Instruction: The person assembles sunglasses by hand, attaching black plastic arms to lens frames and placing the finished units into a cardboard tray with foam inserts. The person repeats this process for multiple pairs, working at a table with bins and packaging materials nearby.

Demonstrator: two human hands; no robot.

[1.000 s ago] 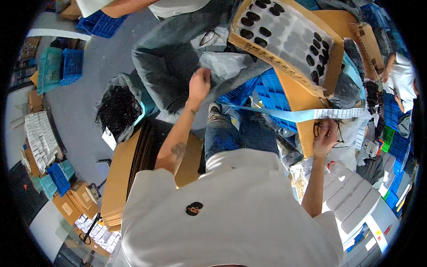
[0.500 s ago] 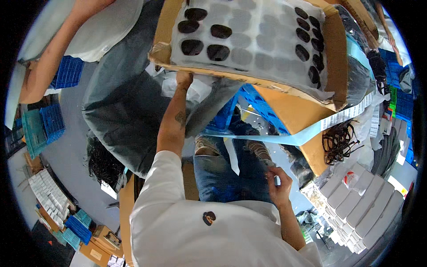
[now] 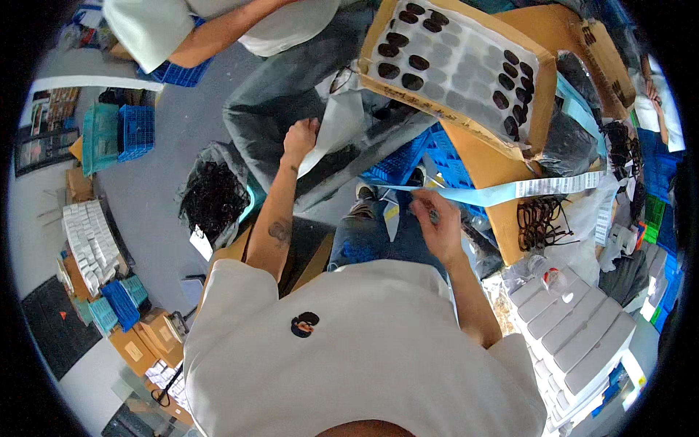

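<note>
My left hand [image 3: 301, 138] is closed beside a white sheet [image 3: 338, 120] that lies across another person's grey trousers; the hand's grip is hidden. Over my jeans, my right hand [image 3: 440, 222] has curled fingers, with thumb and fingertips at a light blue label strip [image 3: 484, 194]. The strip stretches right, where white printed labels show. Ahead stands a shallow cardboard tray [image 3: 535, 142] with several dark sunglass lenses [image 3: 413, 81] on a whitish lined surface; more lenses look pale beneath it.
A co-worker's arm [image 3: 222, 36] reaches in from upper left. Black eyeglass frames [image 3: 542, 226] lie right, near stacked white boxes [image 3: 575, 320]. A bag of black pieces [image 3: 211, 193] sits left. Blue crates [image 3: 136, 131] and an orange-brown carton [image 3: 477, 156] stand around.
My view has shifted, and the tray now appears farther off and to the right. My left hand is away from the tray edge. My right hand has risen to the label strip.
</note>
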